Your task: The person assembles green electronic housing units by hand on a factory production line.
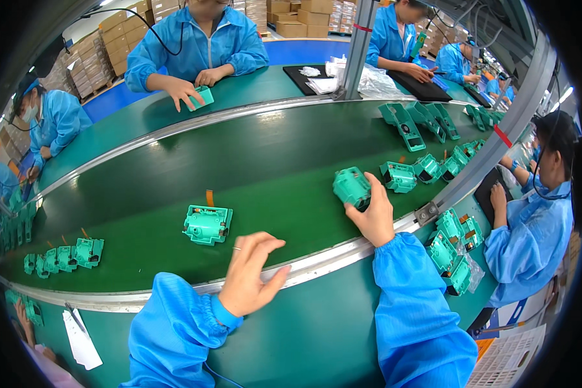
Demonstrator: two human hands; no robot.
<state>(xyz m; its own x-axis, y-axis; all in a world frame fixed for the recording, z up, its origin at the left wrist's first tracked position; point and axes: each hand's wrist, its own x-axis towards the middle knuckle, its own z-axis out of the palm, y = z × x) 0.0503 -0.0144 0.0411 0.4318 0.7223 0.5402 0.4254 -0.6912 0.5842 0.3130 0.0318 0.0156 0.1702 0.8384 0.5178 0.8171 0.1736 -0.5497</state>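
Note:
On the right, my right hand (375, 212) grips a green plastic housing (352, 186) by its near right side, over the green conveyor belt. My left hand (252, 268) hovers above the metal rail at the belt's near edge, fingers apart and holding nothing. A second green housing (207, 224), with an orange ribbon strip (209, 198) sticking up behind it, lies on the belt to the far left of that hand. Just right of my right hand, a row of similar green housings (401, 176) rests on the belt.
More housings (88, 252) line the belt's left end; several others (443, 251) lie on the bench by my right arm. Long green covers (404, 126) sit on the far right belt. A metal post (485, 149) rises at right. A co-worker's hand (186, 95) holds a green part opposite.

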